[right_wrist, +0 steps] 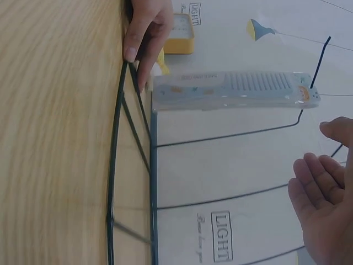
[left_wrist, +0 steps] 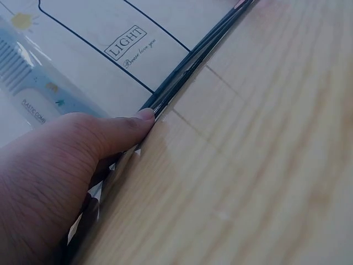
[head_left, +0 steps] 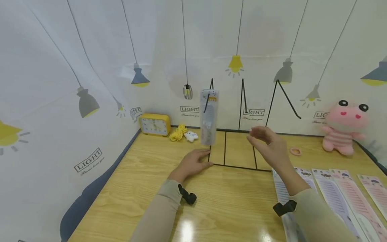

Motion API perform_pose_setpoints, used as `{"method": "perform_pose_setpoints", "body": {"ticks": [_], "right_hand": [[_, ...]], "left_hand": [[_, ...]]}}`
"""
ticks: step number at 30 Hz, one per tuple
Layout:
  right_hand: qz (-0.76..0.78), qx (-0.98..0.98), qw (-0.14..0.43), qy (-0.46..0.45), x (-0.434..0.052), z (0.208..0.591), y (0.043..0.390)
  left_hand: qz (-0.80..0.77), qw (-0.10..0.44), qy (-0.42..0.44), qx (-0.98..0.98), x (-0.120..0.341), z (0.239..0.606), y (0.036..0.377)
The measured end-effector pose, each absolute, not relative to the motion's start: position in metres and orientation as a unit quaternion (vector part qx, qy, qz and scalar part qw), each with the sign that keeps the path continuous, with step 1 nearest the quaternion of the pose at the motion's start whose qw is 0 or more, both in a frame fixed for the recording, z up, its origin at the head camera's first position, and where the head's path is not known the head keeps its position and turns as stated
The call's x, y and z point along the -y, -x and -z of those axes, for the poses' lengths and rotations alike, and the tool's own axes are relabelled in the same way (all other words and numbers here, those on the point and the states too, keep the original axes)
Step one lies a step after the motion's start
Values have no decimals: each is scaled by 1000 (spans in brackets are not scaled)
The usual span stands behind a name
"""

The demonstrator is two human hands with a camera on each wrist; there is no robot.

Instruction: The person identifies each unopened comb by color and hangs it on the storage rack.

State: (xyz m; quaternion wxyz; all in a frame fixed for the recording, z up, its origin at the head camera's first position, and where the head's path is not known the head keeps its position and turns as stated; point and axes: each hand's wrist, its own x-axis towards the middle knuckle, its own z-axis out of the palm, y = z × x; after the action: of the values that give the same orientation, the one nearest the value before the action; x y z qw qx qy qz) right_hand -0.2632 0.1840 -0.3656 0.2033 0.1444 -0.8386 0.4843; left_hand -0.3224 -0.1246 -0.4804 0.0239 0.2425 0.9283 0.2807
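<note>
While the left hand (head_left: 193,164) presses flat on the front-left corner of the black wire display rack (head_left: 232,165) that rests on the pale wooden table (head_left: 121,188), its fingers lie fairly straight along the base wire, and the wrist view shows a fingertip resting right on that wire rather than curled round it. A clear-packaged pale blue plastic comb (head_left: 209,116) already hangs from the leftmost upright hook of the rack, dangling just above the left hand. The right hand (head_left: 270,145) floats in the air over the right part of the rack, palm turned inward, fingers loose and apart, holding nothing. By my judgement one comb is up and the rack's other two hooks remain bare, so most of the hanging appears to be left. More long packaged combs (head_left: 338,198), in lilac and pink, lie side by side on the table at the right, close under the right forearm. Against the lamp-printed backdrop stand a yellow alarm clock (head_left: 155,124), a coil of yellow cord (head_left: 178,132) and a small white toy (head_left: 191,135), with a pink plush figure (head_left: 344,127) and a pink hair ring (head_left: 295,151) to the right.
</note>
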Motion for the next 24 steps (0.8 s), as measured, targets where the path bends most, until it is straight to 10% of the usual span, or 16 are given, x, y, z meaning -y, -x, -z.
{"method": "perform_pose_setpoints", "body": {"ticks": [14, 24], "right_hand": [[-411, 882, 195, -120, -275, 412, 209], [-347, 925, 88, -129, -323, 468, 223]], "left_hand": [[-274, 30, -248, -929, 115, 485, 321], [-272, 28, -243, -930, 122, 483, 325]]}}
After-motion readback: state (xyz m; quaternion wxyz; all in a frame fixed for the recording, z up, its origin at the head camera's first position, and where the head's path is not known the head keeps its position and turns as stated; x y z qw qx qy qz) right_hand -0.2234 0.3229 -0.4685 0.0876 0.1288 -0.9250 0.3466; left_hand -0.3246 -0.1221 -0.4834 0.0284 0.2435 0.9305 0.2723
